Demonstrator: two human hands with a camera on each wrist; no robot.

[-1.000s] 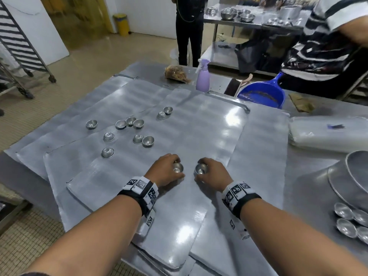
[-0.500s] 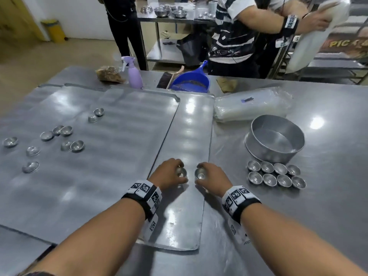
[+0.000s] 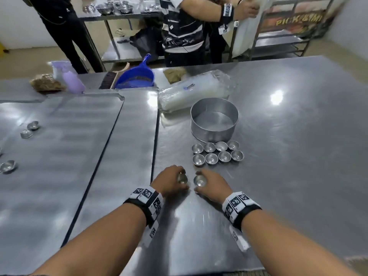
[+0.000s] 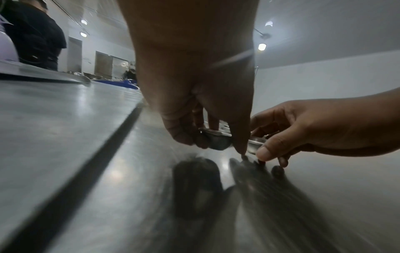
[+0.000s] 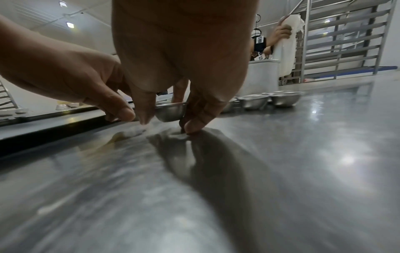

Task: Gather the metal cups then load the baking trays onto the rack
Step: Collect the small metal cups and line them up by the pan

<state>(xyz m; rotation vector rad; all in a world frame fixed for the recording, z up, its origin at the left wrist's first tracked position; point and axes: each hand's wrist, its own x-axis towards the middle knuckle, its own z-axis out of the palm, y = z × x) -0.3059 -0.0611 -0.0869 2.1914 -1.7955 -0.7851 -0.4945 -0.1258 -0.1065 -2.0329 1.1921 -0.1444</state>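
Observation:
My left hand (image 3: 171, 182) grips a small metal cup (image 3: 182, 179) just above the steel table; the left wrist view shows its fingers curled round that cup (image 4: 216, 140). My right hand (image 3: 211, 185) pinches a second metal cup (image 3: 199, 180) beside it, and this cup (image 5: 169, 112) hangs low over the table in the right wrist view. Just beyond both hands several gathered cups (image 3: 218, 154) stand in two rows in front of a round metal pan (image 3: 214, 122). Flat baking trays (image 3: 59, 140) lie to the left with a few loose cups (image 3: 32, 125) on them.
A wrapped pack of plastic (image 3: 197, 90) lies behind the pan. At the table's far edge are a blue scoop (image 3: 137, 77), a purple spray bottle (image 3: 70, 80) and a brown bag (image 3: 46, 84). Two people stand beyond the table. A tray rack (image 3: 288, 30) stands at the back right.
Both hands have carried their cups to the right, off the baking trays and over the bare table, close to the rows of gathered cups. The view has swung right with them.

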